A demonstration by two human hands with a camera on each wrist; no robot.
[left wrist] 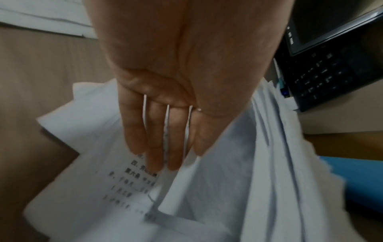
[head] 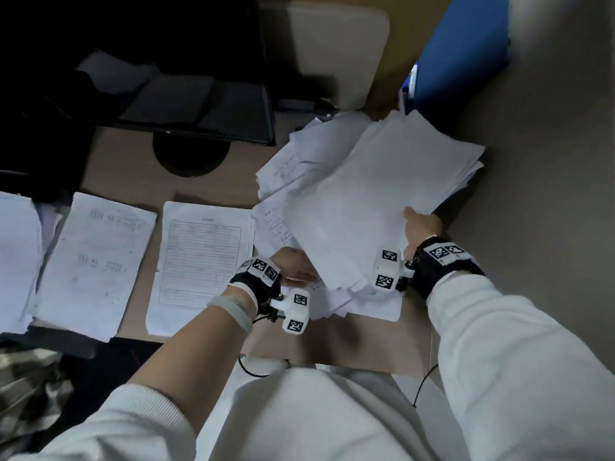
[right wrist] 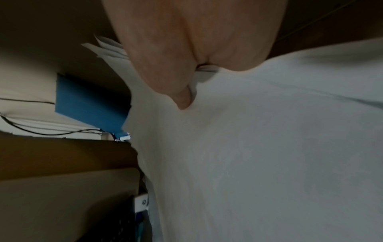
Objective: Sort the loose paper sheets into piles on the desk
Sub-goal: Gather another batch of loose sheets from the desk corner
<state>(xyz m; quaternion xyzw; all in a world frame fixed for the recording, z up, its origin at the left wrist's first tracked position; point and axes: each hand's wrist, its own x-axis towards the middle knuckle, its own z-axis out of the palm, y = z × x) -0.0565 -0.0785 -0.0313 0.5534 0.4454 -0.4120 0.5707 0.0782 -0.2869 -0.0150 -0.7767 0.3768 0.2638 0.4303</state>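
A thick untidy stack of white paper sheets [head: 376, 194] lies at the right of the desk, its top part lifted and tilted. My right hand [head: 421, 224] grips that lifted bundle [right wrist: 269, 147] at its right edge, thumb on top and fingers underneath. My left hand [head: 296, 267] reaches under the raised sheets with straight fingers [left wrist: 157, 139] resting on a printed sheet [left wrist: 116, 188] lower in the stack. Sorted piles lie to the left: a form sheet [head: 203, 264], a printed pile [head: 96, 264] and another pile [head: 16, 257] at the far left edge.
A dark monitor [head: 139, 68] on a round base [head: 191, 154] stands at the back left. A blue folder [head: 462, 51] leans at the back right beside a beige chair back [head: 336, 51]. A desk phone [left wrist: 323, 73] sits behind the stack. The desk's front edge [head: 332, 361] is near my body.
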